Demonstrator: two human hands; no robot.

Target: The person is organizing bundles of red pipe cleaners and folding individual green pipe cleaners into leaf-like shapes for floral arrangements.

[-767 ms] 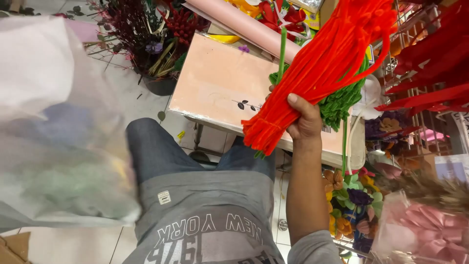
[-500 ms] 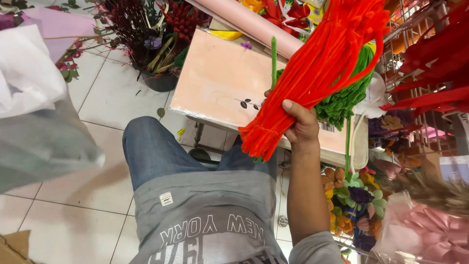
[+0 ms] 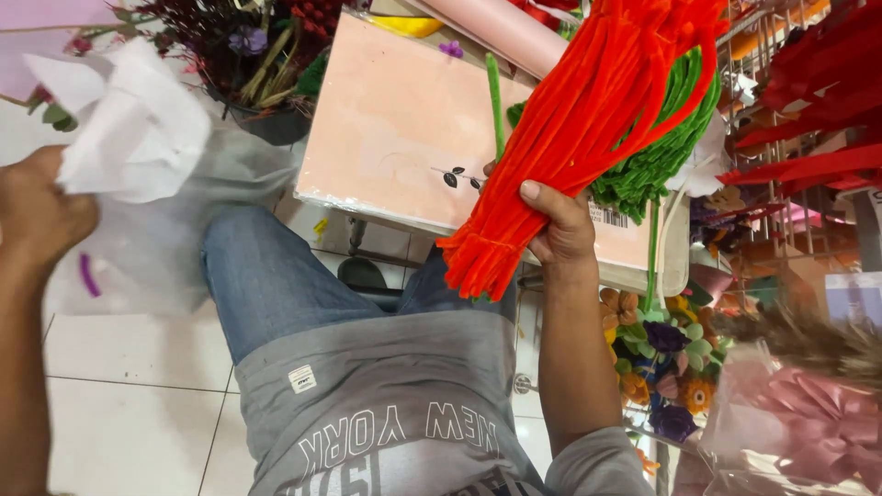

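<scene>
Head view, the only one I get: right hand [image 3: 560, 230] is closed around a fat bundle of orange pipe cleaners [image 3: 588, 138], gripping close to the bottom end, with a clump of green pipe cleaners [image 3: 661, 147] pinned behind it. Left hand [image 3: 37, 216] is fisted on a white plastic bag [image 3: 138, 129], off to the side over the floor tiles [image 3: 129, 349].

What I'd worry about: the grip sits low and the bundle fans out above, so the fuzzy stems could slide loose and spill. One green stem [image 3: 494, 101] already stands apart from the rest. The bag is thin, crumpled and blurred; its mouth isn't visible, so I can't tell if it's open.

Textures: pipe cleaners are fuzzy, thin and bendy. Behind them lies a flat peach-coloured box [image 3: 395, 129], smooth and matte, beside a pink paper roll [image 3: 505, 32]. Crochet-looking flowers [image 3: 661, 349] lower right.
</scene>
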